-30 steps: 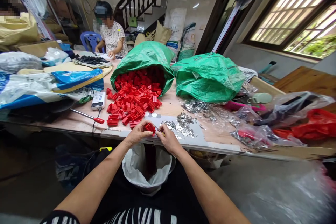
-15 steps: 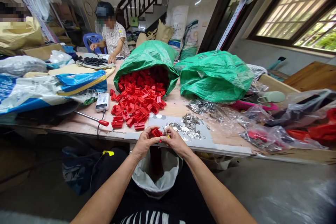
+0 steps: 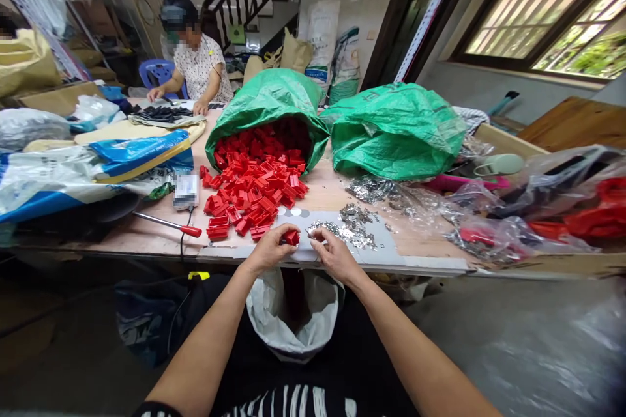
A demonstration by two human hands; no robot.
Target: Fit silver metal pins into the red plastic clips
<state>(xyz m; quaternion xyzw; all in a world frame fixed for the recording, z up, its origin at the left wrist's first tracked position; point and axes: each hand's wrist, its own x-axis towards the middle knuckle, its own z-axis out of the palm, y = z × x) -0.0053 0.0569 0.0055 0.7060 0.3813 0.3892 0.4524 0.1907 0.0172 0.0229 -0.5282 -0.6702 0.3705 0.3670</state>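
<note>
Between the thumb and fingers of my left hand [image 3: 270, 249] is a small red plastic part [image 3: 292, 238], held above the table's front edge. My right hand [image 3: 332, 253] is closed just to its right, a small gap apart. From its fingertips a thin pointed tool [image 3: 309, 233] sticks out; most of it is hidden by the fingers. Small flat metal pieces [image 3: 359, 234] lie scattered on a grey sheet just beyond my right hand. Beyond my left hand, a heap of like red parts [image 3: 249, 199] spills from a green woven sack [image 3: 274, 88].
Below my hands a white-lined bin [image 3: 261, 332] stands at the table edge. A red-handled rod [image 3: 169, 225] and a white device [image 3: 186, 191] with a cable lie left. Another green sack [image 3: 396, 130] and clear plastic bags [image 3: 489, 241] are right. A person [image 3: 195, 71] works at the far left.
My hands have moved slightly apart; the pointed tool is now off the red part. The yellow on the tool no longer shows. The whole view has shifted a little.
</note>
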